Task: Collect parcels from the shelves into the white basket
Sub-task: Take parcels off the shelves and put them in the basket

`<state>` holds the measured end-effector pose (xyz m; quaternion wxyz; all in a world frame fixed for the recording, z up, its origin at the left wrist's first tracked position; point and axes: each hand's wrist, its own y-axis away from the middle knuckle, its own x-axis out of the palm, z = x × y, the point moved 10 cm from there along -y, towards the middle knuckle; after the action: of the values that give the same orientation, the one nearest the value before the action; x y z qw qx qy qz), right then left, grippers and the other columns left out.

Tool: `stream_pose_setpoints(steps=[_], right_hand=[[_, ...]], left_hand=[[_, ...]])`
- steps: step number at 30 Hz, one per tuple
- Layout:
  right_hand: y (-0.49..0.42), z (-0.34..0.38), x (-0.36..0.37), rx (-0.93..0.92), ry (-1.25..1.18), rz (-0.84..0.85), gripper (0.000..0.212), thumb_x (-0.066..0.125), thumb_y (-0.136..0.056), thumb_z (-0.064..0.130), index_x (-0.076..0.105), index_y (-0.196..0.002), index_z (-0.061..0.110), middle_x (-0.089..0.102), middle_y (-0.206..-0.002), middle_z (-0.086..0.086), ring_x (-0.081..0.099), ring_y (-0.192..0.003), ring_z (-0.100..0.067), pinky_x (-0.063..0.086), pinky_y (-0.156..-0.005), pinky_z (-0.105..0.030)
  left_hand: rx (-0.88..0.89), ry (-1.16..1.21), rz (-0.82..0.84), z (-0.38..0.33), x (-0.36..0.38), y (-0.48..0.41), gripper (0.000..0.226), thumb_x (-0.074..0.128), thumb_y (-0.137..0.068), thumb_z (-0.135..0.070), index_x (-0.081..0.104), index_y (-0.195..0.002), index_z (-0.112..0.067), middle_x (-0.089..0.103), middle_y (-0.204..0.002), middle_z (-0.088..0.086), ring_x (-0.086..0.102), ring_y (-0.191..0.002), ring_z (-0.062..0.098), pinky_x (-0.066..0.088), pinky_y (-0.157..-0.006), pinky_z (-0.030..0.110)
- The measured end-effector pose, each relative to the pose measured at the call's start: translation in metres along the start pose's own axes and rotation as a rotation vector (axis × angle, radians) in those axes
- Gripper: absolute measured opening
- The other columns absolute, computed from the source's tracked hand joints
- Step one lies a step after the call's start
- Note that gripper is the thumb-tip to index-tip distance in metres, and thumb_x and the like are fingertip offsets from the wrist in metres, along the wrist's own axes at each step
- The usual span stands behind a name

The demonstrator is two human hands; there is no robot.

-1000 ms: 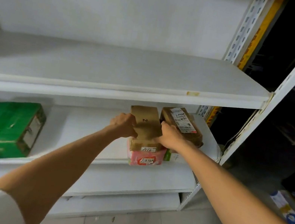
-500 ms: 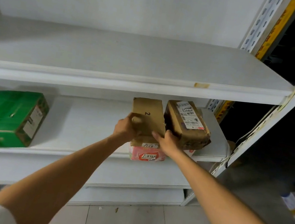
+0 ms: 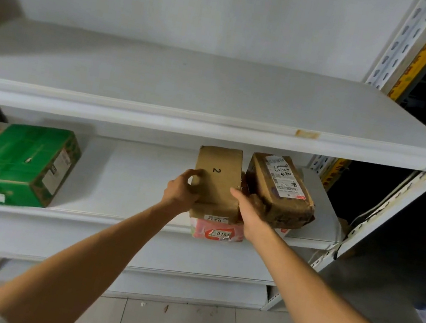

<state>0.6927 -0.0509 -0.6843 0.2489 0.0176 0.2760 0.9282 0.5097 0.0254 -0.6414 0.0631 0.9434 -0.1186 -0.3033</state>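
Both hands have slid back along the box (image 3: pixel 216 182). The left hand (image 3: pixel 181 191) now curls round its left edge, and the right hand (image 3: pixel 251 213) grips its right side, thumb on top. The box still sits on the pink parcel (image 3: pixel 219 232) on the middle shelf (image 3: pixel 131 181). A lift looks imminent. No basket in sight.

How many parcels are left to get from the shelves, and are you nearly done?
Done: cannot tell, the white basket is out of view. In hand: the left hand and right hand grip the cardboard box marked 2, atop a pink parcel. Left on the shelf: that pink parcel, the brown taped parcel beside it and the green box.
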Motion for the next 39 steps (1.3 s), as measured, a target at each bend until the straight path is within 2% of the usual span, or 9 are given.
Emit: stream_pose_setpoints(steps=[3,8,13,16,21,25,28,32,39], right_hand=[[0.006,-0.007,0.008,0.127,-0.085,0.072,0.062,0.082,-0.071,0.033,0.052,-0.123,0.017,0.061,-0.115,-0.007,0.057,-0.098,-0.024,0.047,-0.073,-0.035],[0.024,0.000,0.038,0.115,-0.002,0.121,0.044,0.082,-0.066,0.028,0.062,-0.102,0.015,0.068,-0.103,-0.009,0.061,-0.099,-0.025,0.050,-0.092,-0.041],[0.037,0.008,0.070,0.058,-0.128,0.126,0.024,0.075,-0.077,0.010,0.065,-0.099,0.009,0.066,-0.091,-0.007,0.060,-0.097,-0.026,0.049,-0.096,-0.053],[0.037,0.011,0.072,-0.016,-0.204,0.098,0.048,0.082,-0.069,0.008,0.065,-0.113,0.008,0.071,-0.103,-0.010,0.065,-0.100,-0.026,0.053,-0.090,-0.049],[0.036,0.018,0.076,-0.107,-0.339,0.139,0.085,0.093,-0.039,0.028,0.066,-0.120,0.017,0.072,-0.111,-0.005,0.064,-0.108,-0.026,0.049,-0.098,-0.048],[0.039,0.015,0.079,-0.038,-0.413,0.129,0.025,0.067,-0.085,0.012,0.066,-0.110,0.011,0.071,-0.103,-0.014,0.066,-0.095,-0.028,0.054,-0.085,-0.044],[0.034,0.022,0.074,-0.064,-0.363,0.087,0.031,0.063,-0.089,0.004,0.061,-0.120,0.008,0.071,-0.099,-0.011,0.066,-0.090,-0.028,0.055,-0.074,-0.043],[0.032,0.032,0.081,-0.103,-0.342,0.163,0.042,0.058,-0.090,-0.002,0.054,-0.127,0.018,0.070,-0.104,-0.005,0.065,-0.093,-0.026,0.054,-0.075,-0.049],[0.032,0.034,0.096,-0.054,-0.116,0.213,0.074,0.067,-0.080,-0.011,0.041,-0.144,0.016,0.067,-0.118,-0.005,0.064,-0.104,-0.024,0.055,-0.082,-0.050]], left_hand=[[-0.023,0.062,0.045,0.007,-0.004,-0.004,0.060,0.051,-0.089,0.004,0.044,-0.137,-0.032,0.056,-0.120,0.015,0.062,-0.094,0.035,0.059,-0.074,0.047],[-0.111,0.097,0.227,0.015,-0.012,-0.012,0.051,0.056,-0.093,-0.014,0.039,-0.138,-0.029,0.053,-0.123,0.016,0.059,-0.098,0.034,0.058,-0.061,0.038],[-0.178,0.076,0.229,0.014,-0.019,-0.016,0.093,0.076,-0.064,-0.062,0.034,-0.138,-0.026,0.042,-0.131,0.013,0.050,-0.113,0.032,0.049,-0.088,0.040],[-0.186,-0.056,0.255,0.014,-0.020,-0.025,0.094,0.075,-0.068,-0.057,0.029,-0.142,-0.023,0.027,-0.134,0.015,0.039,-0.124,0.038,0.046,-0.096,0.047],[-0.112,-0.103,0.273,0.005,-0.024,-0.030,0.096,0.074,-0.063,-0.063,0.036,-0.140,-0.022,0.039,-0.132,0.014,0.043,-0.122,0.033,0.043,-0.099,0.038],[-0.071,0.026,0.277,0.005,-0.032,-0.033,0.086,0.069,-0.058,-0.069,0.050,-0.131,-0.027,0.051,-0.126,0.010,0.055,-0.108,0.029,0.049,-0.082,0.032],[-0.049,0.058,0.289,0.008,-0.032,-0.031,0.079,0.061,-0.053,-0.075,0.059,-0.115,-0.027,0.054,-0.116,0.010,0.058,-0.097,0.029,0.053,-0.071,0.034],[-0.089,0.228,0.295,0.019,-0.025,-0.027,0.083,0.064,-0.046,-0.073,0.060,-0.113,-0.023,0.064,-0.110,0.008,0.063,-0.094,0.028,0.056,-0.080,0.041],[-0.130,0.428,0.357,0.030,-0.030,-0.012,0.084,0.073,-0.076,-0.034,0.029,-0.148,-0.036,0.057,-0.130,0.008,0.054,-0.111,0.026,0.045,-0.088,0.042]])
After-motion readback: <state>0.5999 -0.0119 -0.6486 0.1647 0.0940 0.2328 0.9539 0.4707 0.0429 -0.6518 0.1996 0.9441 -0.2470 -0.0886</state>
